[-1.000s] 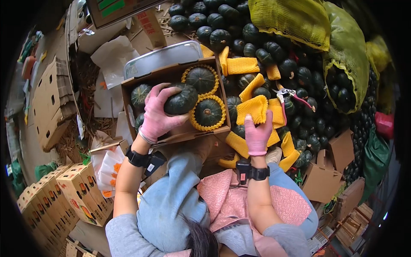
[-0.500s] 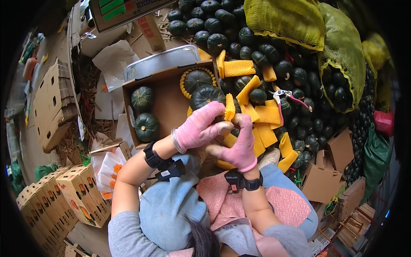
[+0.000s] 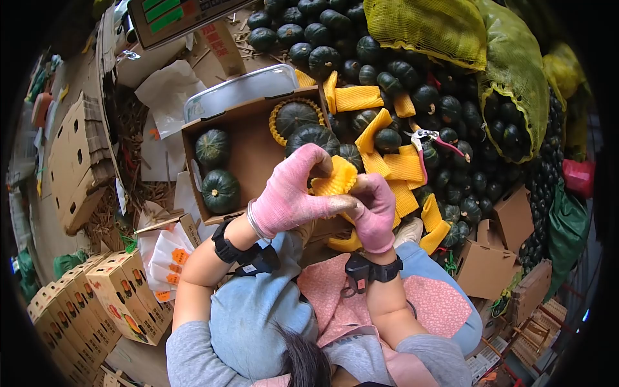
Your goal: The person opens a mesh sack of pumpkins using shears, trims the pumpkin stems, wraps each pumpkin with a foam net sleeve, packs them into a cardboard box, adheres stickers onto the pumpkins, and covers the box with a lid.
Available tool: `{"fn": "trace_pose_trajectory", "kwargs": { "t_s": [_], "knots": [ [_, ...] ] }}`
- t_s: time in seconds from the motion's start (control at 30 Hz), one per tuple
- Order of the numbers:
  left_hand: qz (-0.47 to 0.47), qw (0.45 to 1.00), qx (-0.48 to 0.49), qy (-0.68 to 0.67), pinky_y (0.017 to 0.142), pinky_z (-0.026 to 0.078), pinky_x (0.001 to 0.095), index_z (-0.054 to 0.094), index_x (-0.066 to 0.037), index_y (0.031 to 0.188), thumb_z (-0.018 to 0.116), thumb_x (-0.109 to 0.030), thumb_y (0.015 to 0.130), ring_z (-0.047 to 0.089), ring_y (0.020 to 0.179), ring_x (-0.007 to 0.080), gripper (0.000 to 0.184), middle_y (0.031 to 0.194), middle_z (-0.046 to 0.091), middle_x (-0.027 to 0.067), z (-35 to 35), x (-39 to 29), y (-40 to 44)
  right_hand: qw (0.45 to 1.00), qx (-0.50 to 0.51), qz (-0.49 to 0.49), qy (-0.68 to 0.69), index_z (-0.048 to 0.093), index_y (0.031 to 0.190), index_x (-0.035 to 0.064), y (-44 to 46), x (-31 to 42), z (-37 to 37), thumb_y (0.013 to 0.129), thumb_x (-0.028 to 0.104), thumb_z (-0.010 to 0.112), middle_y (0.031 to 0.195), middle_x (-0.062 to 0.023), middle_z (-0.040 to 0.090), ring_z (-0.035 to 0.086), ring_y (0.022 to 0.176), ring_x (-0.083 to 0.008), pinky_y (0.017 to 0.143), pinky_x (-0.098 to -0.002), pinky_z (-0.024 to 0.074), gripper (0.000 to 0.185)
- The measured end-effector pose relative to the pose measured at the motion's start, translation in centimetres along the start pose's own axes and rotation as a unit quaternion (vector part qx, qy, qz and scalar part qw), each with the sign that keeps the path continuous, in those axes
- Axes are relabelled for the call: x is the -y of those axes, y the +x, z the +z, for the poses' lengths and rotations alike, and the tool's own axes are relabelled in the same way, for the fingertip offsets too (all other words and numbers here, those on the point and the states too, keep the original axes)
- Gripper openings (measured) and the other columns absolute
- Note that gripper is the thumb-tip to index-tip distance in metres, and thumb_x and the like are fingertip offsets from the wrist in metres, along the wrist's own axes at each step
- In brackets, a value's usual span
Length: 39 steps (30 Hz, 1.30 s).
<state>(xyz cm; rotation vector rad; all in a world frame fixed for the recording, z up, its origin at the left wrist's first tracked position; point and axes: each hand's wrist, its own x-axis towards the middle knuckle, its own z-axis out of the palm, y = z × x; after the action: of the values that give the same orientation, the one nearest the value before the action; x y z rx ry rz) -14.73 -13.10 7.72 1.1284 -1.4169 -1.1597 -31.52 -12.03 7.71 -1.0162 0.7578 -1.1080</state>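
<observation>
A yellow foam net sleeve (image 3: 336, 178) is stretched between my two pink-gloved hands, its ribbed side showing. My left hand (image 3: 290, 193) closes on its left side, and my right hand (image 3: 375, 214) pinches the right edge. Just beyond them is an open cardboard box (image 3: 253, 155) holding several dark green pumpkins. Two pumpkins, one of them this pumpkin (image 3: 220, 191), sit bare along its left side. At its right, another pumpkin (image 3: 296, 120) is ringed by yellow foam, and a dark pumpkin (image 3: 312, 140) lies partly behind my left hand.
Loose yellow foam sleeves (image 3: 405, 168) and red-handled pruning shears (image 3: 422, 137) lie on a large pumpkin heap (image 3: 451, 109) at right. Yellow mesh sacks (image 3: 425, 29) stand behind. A scale display (image 3: 164, 16) is top left; printed cartons (image 3: 126, 293) stand lower left.
The foam sleeve has turned and spread wider between my hands, showing more of its ribbed surface. My right hand has shifted slightly to the right.
</observation>
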Motion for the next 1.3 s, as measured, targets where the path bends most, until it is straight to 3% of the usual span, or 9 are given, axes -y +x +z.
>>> {"fn": "trace_pose_trajectory", "kwargs": {
  "t_s": [0.23,0.57,0.7,0.8,0.9,1.0,1.1,1.2,1.3],
  "knots": [
    [-0.120,0.985,0.046,-0.112,0.071,0.051,0.0292,0.058,0.000,0.098,0.074,-0.017,0.078,0.061,0.080,0.0156,0.031,0.087,0.061,0.0114,-1.6,0.2,-1.3,0.999,-0.012,-0.026,0.038,0.050,0.098,0.0040,-1.0,-0.5,0.1,0.082,-0.004,0.065,0.100,-0.0075,0.059,0.057,0.095,-0.0134,0.087,-0.0281,0.0472,0.024],
    [0.023,0.998,0.030,0.042,0.074,0.050,0.0315,0.063,-0.003,0.104,0.067,-0.001,0.073,0.062,0.083,0.0252,0.031,0.091,0.062,0.0121,-1.9,-0.8,-1.1,0.959,-0.064,-0.172,-0.215,0.033,0.106,0.0059,-0.4,-0.7,1.3,0.074,-0.006,0.065,0.098,-0.0081,0.045,0.048,0.083,-0.0146,0.079,-0.0277,0.0458,0.047],
    [0.031,1.000,-0.002,0.005,0.076,0.049,0.0309,0.065,-0.004,0.101,0.065,0.004,0.069,0.062,0.082,0.0235,0.033,0.090,0.062,0.0108,-1.6,-0.2,-1.1,0.951,-0.082,-0.149,-0.259,0.023,0.137,0.0050,-0.2,-0.8,3.0,0.078,-0.001,0.064,0.120,-0.0129,0.046,0.049,0.109,-0.0208,0.094,-0.0328,0.0425,0.072],
    [-0.094,0.967,0.010,-0.235,0.075,0.048,0.0283,0.063,0.000,0.101,0.066,-0.002,0.076,0.060,0.083,0.0154,0.026,0.088,0.063,0.0060,-1.6,0.4,-1.4,0.906,-0.171,-0.131,-0.364,0.057,0.103,-0.0004,0.6,-0.7,2.0,0.076,-0.008,0.059,0.094,-0.0058,0.058,0.058,0.087,-0.0154,0.078,-0.0260,0.0472,0.028],
    [-0.251,0.805,0.105,-0.527,0.078,0.048,0.0256,0.060,0.001,0.102,0.066,-0.014,0.083,0.058,0.088,0.0112,0.025,0.092,0.063,0.0034,-3.6,1.1,-2.0,0.996,-0.062,0.047,-0.031,0.060,0.077,0.0001,0.8,-0.6,-0.4,0.072,-0.012,0.047,0.078,-0.0030,0.057,0.055,0.070,-0.0123,0.066,-0.0217,0.0448,0.019],
    [-0.240,0.875,0.165,-0.387,0.086,0.045,0.0274,0.059,0.001,0.102,0.064,-0.020,0.087,0.059,0.091,0.0152,0.027,0.100,0.064,0.0066,-5.2,1.1,-2.4,0.939,-0.100,0.258,0.205,0.067,0.090,0.0001,0.4,0.7,-0.6,0.075,-0.011,0.051,0.092,-0.0068,0.067,0.064,0.085,-0.0141,0.077,-0.0247,0.0508,0.026],
    [-0.040,0.962,0.156,-0.221,0.090,0.045,0.0319,0.060,0.001,0.104,0.063,-0.019,0.088,0.059,0.098,0.0216,0.026,0.109,0.063,0.0128,-4.6,1.1,-1.9,0.979,0.150,0.089,-0.108,0.066,0.102,-0.0013,0.1,-0.7,-2.0,0.080,-0.007,0.054,0.104,-0.0100,0.068,0.065,0.091,-0.0152,0.081,-0.0260,0.0510,0.027],
    [0.019,0.982,0.145,-0.117,0.091,0.046,0.0364,0.062,0.000,0.099,0.067,-0.004,0.081,0.060,0.101,0.0277,0.019,0.114,0.062,0.0157,-3.7,1.0,-2.3,0.966,0.034,0.225,0.126,0.059,0.115,0.0014,-0.3,-1.8,0.0,0.085,0.002,0.061,0.104,-0.0059,0.064,0.062,0.093,-0.0133,0.085,-0.0264,0.0494,0.031],
    [0.145,0.984,0.095,0.035,0.089,0.047,0.0393,0.066,-0.006,0.093,0.074,-0.004,0.073,0.062,0.095,0.0271,0.022,0.104,0.064,0.0108,-3.8,1.7,-1.9,0.995,-0.003,0.100,0.004,0.039,0.128,0.0055,0.2,-2.2,2.6,0.083,0.003,0.065,0.117,-0.0059,0.052,0.054,0.104,-0.0152,0.093,-0.0280,0.0453,0.052]
  ]
}}
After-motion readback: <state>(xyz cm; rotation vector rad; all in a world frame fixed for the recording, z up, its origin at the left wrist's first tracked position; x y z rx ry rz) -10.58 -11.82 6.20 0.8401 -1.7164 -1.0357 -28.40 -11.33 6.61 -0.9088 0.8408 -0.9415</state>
